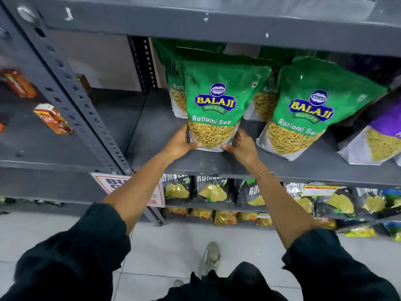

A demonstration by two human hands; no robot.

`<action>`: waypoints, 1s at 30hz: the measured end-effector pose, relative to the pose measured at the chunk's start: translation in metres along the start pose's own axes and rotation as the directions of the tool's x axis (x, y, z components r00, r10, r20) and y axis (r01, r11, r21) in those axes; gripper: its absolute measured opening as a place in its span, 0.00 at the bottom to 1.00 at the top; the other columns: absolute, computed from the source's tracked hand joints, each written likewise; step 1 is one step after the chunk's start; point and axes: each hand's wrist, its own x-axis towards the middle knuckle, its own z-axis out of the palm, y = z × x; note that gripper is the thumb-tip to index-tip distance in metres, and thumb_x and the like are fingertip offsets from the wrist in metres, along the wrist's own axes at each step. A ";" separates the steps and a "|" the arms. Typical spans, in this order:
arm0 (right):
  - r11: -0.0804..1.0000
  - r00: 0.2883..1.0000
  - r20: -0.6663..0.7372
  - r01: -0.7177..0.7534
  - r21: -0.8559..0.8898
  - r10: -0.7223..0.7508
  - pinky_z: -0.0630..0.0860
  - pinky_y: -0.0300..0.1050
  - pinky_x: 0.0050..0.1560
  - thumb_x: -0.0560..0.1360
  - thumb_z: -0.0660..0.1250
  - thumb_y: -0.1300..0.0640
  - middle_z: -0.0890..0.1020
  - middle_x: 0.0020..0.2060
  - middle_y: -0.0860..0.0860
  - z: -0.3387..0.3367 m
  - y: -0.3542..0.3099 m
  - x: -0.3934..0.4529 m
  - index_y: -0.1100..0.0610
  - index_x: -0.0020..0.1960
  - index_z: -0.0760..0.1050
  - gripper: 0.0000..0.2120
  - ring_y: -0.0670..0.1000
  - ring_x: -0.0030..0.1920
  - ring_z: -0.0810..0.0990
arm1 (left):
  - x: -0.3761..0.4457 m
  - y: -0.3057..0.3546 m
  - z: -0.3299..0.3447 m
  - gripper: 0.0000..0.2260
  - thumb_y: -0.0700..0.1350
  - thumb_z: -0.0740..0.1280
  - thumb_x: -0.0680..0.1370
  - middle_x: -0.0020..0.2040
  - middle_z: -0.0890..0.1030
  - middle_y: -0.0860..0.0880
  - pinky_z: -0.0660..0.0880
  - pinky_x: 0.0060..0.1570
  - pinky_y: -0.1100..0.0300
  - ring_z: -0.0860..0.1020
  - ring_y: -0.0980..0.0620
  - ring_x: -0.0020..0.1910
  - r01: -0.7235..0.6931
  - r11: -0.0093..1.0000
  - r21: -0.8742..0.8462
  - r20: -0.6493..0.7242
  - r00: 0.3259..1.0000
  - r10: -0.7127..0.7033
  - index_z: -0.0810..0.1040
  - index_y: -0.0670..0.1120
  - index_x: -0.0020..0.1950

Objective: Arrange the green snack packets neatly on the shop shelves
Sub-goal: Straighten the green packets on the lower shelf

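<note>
A green Balaji Ratlami Sev packet (pixel 213 103) stands upright on the grey metal shelf (pixel 152 131), and I hold it at its base from both sides. My left hand (pixel 181 144) grips its lower left corner. My right hand (pixel 240 148) grips its lower right corner. A second green packet (pixel 303 109) stands to its right, leaning a little. Two more green packets (pixel 178 92) (pixel 263 103) stand behind, mostly hidden by the front ones.
A purple snack packet (pixel 382 135) leans at the shelf's right end. The upper shelf edge (pixel 217 20) hangs just above the packets. A slotted upright post (pixel 71 98) divides off the left bay with orange packets (pixel 53 119). Black chip bags (pixel 213 190) fill the shelf below.
</note>
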 end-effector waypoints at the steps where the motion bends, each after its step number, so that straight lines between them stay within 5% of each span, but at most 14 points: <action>1: 1.000 1.000 -0.005 -0.006 -0.007 0.006 0.76 0.65 0.51 0.61 0.76 0.51 0.80 0.46 0.60 0.000 -0.003 0.000 0.56 0.50 0.69 0.23 0.61 0.49 0.79 | 0.000 -0.001 0.000 0.29 0.36 0.72 0.71 0.68 0.73 0.43 0.67 0.66 0.57 0.72 0.50 0.64 -0.009 1.000 -0.019 -0.022 1.000 0.008 0.64 0.42 0.69; 4: 1.000 1.000 -0.016 0.003 -0.005 -0.003 0.78 0.56 0.48 0.64 0.76 0.60 0.79 0.39 0.48 0.007 -0.015 -0.003 0.57 0.48 0.68 0.19 0.55 0.44 0.79 | -0.003 -0.006 -0.008 0.27 0.34 0.72 0.69 0.64 0.76 0.41 0.68 0.60 0.62 0.75 0.50 0.60 -0.031 1.000 -0.001 -0.100 0.994 0.030 0.68 0.40 0.66; 7: 1.000 1.000 0.027 0.012 0.011 -0.012 0.75 0.37 0.46 0.66 0.75 0.63 0.81 0.42 0.48 0.022 -0.030 -0.007 0.58 0.49 0.69 0.18 0.47 0.42 0.77 | -0.007 -0.016 -0.024 0.27 0.33 0.73 0.69 0.64 0.77 0.41 0.69 0.61 0.61 0.75 0.50 0.59 -0.034 0.999 -0.002 -0.144 0.989 0.034 0.69 0.41 0.65; 10: 0.998 0.998 0.046 0.038 0.055 -0.040 0.77 0.46 0.55 0.65 0.75 0.63 0.82 0.54 0.57 0.039 -0.036 -0.007 0.61 0.55 0.72 0.21 0.52 0.52 0.80 | -0.013 -0.024 -0.039 0.28 0.33 0.72 0.69 0.66 0.75 0.41 0.67 0.67 0.56 0.74 0.46 0.64 -0.023 1.000 -0.010 -0.155 0.988 0.022 0.68 0.41 0.67; 20: 0.994 0.998 0.038 0.049 0.099 -0.053 0.77 0.50 0.60 0.67 0.74 0.60 0.81 0.58 0.55 0.058 -0.034 -0.013 0.58 0.61 0.71 0.24 0.52 0.56 0.80 | -0.016 -0.043 -0.052 0.30 0.42 0.71 0.72 0.68 0.74 0.44 0.69 0.67 0.48 0.73 0.48 0.66 0.018 0.987 0.160 -0.152 0.988 0.007 0.62 0.46 0.70; 23: 0.994 0.996 -0.073 0.048 0.100 -0.041 0.76 0.45 0.59 0.70 0.71 0.62 0.81 0.57 0.55 0.054 -0.028 -0.029 0.59 0.61 0.72 0.20 0.51 0.55 0.80 | -0.029 -0.048 -0.040 0.30 0.47 0.71 0.72 0.65 0.74 0.42 0.72 0.60 0.53 0.74 0.45 0.62 0.066 0.972 0.226 -0.355 0.935 0.019 0.61 0.46 0.70; 26: 0.999 0.970 -0.241 0.028 0.026 -0.021 0.77 0.42 0.52 0.73 0.69 0.61 0.84 0.48 0.56 0.036 -0.021 -0.050 0.61 0.52 0.78 0.09 0.51 0.47 0.82 | -0.058 -0.035 -0.010 0.12 0.43 0.59 0.79 0.53 0.79 0.40 0.67 0.47 0.62 0.77 0.43 0.51 -0.041 0.973 0.227 -0.626 0.759 0.178 0.73 0.40 0.59; 30: 0.996 0.894 -0.440 -0.093 -0.002 0.083 0.69 0.33 0.42 0.73 0.69 0.58 0.85 0.42 0.58 -0.011 0.001 -0.070 0.62 0.46 0.80 0.08 0.50 0.40 0.79 | -0.071 -0.015 0.042 0.10 0.44 0.57 0.81 0.46 0.80 0.45 0.69 0.43 0.60 0.77 0.50 0.42 -0.297 0.917 0.267 -0.417 0.822 0.387 0.75 0.41 0.53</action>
